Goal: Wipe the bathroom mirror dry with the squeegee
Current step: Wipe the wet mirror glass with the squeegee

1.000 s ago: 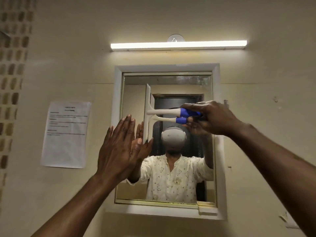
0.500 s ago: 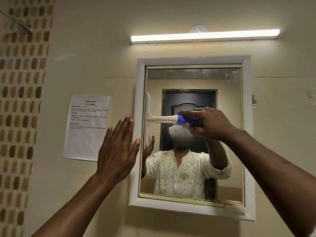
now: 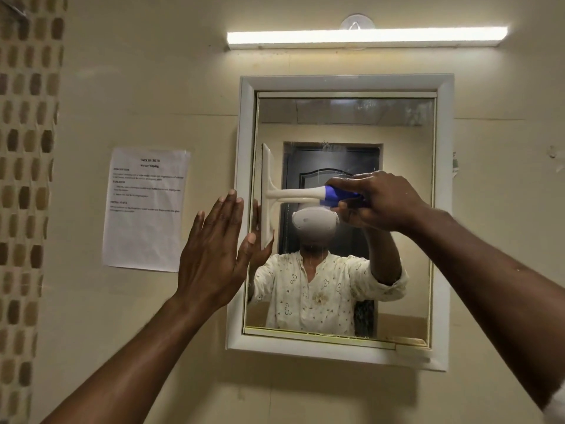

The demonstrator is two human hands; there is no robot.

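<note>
my right hand (image 3: 380, 201) is curled round the blue grip of the squeegee (image 3: 275, 195), light stiff plastic with its blade upright at the mirror's (image 3: 397, 179) left edge, while my left hand (image 3: 214, 252) rests flat-fingered against the frame (image 3: 336, 84), holding nothing.

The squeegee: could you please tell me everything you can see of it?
The squeegee looks like cream plastic, with a blue grip on its handle. Its long blade stands upright at the mirror glass's left edge, seemingly against it, the handle pointing level to the right. The right hand grips the blue end; the left hand does not touch it.
</note>
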